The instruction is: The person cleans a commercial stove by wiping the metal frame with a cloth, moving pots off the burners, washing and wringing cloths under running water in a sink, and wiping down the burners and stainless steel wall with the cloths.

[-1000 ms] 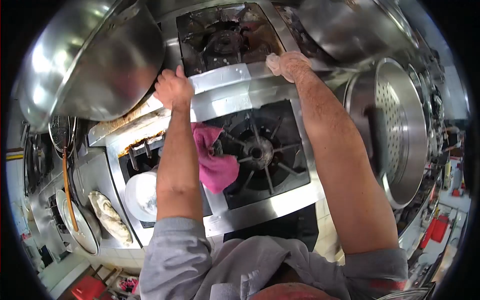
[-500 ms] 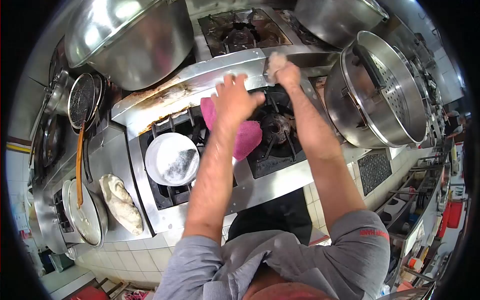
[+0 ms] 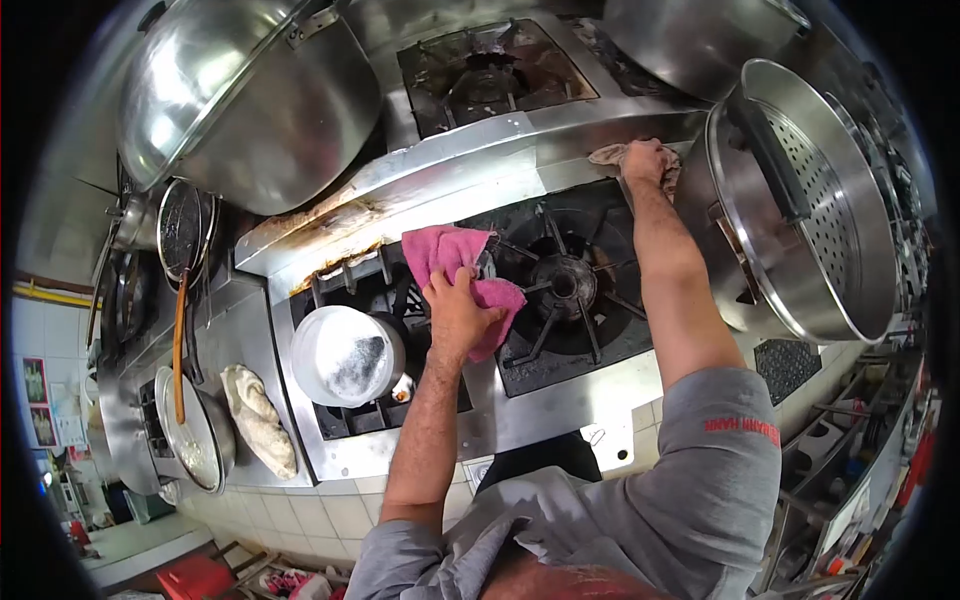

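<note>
1. Head view: a person reaches over a stove (image 3: 560, 405), the right hand (image 3: 645, 163) closed over a pale cloth (image 3: 606, 155) against the raised back ledge (image 3: 480, 150), near its right end.
2. The left hand (image 3: 458, 310) bends its fingers onto a pink cloth (image 3: 440, 252), thumb apart; whether it has gripped the fabric cannot be told.
3. The pink cloth lies between a white tub (image 3: 310, 335) and the right front burner (image 3: 566, 285), its long axis slanting from the back ledge toward the stove's front edge and rightward.
4. The pale cloth, partly hidden, points its free end left, long axis roughly along the ledge.
5. The step in hand appears to be wiping the ledge; the next move calls for firm fingers and clearance from the tall pot (image 3: 740, 250) at right.
</note>
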